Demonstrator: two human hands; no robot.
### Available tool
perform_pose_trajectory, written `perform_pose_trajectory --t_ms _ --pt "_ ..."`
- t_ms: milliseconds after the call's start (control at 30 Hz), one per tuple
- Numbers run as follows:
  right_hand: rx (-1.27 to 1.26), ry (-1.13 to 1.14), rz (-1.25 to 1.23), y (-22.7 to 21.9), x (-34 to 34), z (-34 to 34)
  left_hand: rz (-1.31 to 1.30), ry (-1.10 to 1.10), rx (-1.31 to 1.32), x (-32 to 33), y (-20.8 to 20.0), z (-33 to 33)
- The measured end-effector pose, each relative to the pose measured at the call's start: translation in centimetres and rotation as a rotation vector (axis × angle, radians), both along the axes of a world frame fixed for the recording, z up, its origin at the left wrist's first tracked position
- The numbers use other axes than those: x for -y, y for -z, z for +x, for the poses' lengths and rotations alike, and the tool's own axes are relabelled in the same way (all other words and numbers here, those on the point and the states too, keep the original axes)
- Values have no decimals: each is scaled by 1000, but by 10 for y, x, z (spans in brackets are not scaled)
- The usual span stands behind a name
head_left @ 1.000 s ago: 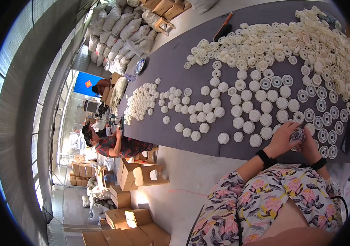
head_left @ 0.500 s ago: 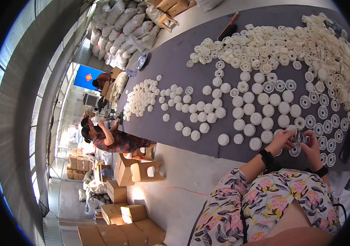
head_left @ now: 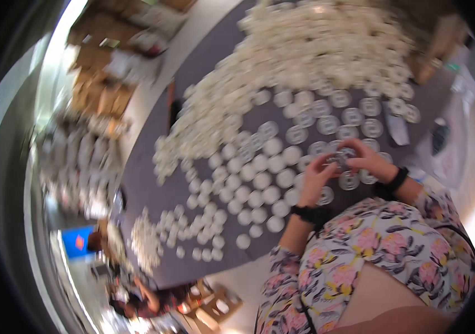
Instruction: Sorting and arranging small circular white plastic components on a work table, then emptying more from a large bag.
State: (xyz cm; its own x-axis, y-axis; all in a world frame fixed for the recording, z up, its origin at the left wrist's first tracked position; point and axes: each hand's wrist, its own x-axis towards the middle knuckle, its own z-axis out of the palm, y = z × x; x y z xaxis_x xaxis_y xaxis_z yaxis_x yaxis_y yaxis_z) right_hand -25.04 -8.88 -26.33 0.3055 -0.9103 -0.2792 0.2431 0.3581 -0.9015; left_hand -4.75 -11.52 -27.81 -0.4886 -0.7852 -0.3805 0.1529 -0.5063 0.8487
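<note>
My left hand (head_left: 316,177) and my right hand (head_left: 366,160) meet over the near side of the table, fingers curled round a small transparent round plastic part (head_left: 340,160). Motion blur and the fingers hide its details. Beneath and beyond the hands lie transparent ring-patterned discs (head_left: 349,181), spaced apart on the grey tabletop (head_left: 193,267). To the left of my left hand stand loose rows of white round caps (head_left: 271,195). A large heap of cream-coloured round plastic pieces (head_left: 315,44) covers the far part of the table.
A dark flat tool (head_left: 396,123) rests at the right among the discs. Another dark and orange tool (head_left: 173,108) lies by the far left edge. Plastic sheeting (head_left: 454,139) hangs at the right. At lower left, a person (head_left: 154,298) sits by the table's end, near cardboard boxes (head_left: 215,312).
The whole view has swung to the right and blurred, bringing the heap nearer the middle. Both hands remain together on the transparent part.
</note>
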Motion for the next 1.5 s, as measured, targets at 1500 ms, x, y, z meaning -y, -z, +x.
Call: perform_pose_trajectory --t_ms 1500 --pt "326 709 413 54 -1 -140 -948 486 1278 190 107 -148"
